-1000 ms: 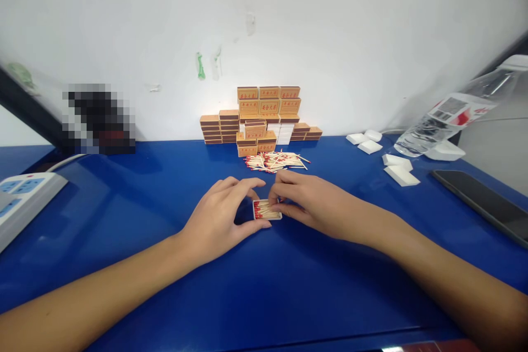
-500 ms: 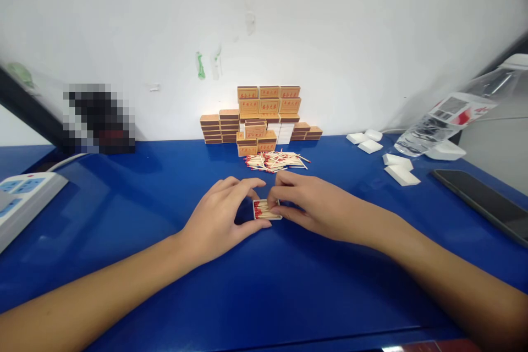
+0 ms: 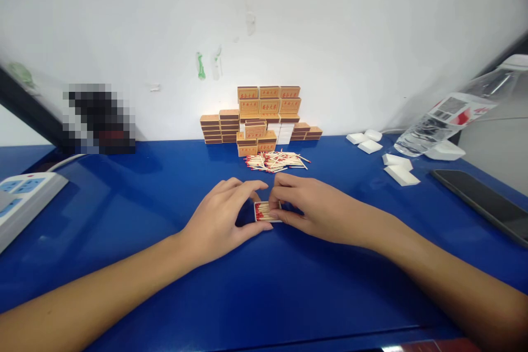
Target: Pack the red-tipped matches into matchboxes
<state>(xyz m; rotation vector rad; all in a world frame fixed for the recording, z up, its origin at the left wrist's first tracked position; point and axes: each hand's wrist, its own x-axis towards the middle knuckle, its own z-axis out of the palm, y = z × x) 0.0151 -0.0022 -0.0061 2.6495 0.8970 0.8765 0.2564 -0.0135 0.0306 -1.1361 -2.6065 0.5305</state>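
Note:
On the blue table sits a small white matchbox tray (image 3: 255,212) filled with red-tipped matches (image 3: 263,210). My left hand (image 3: 220,220) curves around its left side, thumb along the near edge and fingers at the far edge, holding it. Inside the tray's right part, the bent fingers of my right hand (image 3: 305,203) are pinched together on the matches; the fingers hide that end. Beyond both hands lies a loose pile of matches (image 3: 274,161). Behind the pile, orange and brown matchboxes (image 3: 269,106) stand stacked against the wall.
To the right are several white blocks (image 3: 370,146), a tilted plastic water bottle (image 3: 445,110) and a dark phone (image 3: 482,198). A white power strip (image 3: 33,198) lies at the left edge. Behind it stands a dark pixelated object (image 3: 101,121).
The tray and the fingers at it have shifted slightly nearer and to the right. My right fingertips still rest among the matches; the pile and stacked boxes look unchanged.

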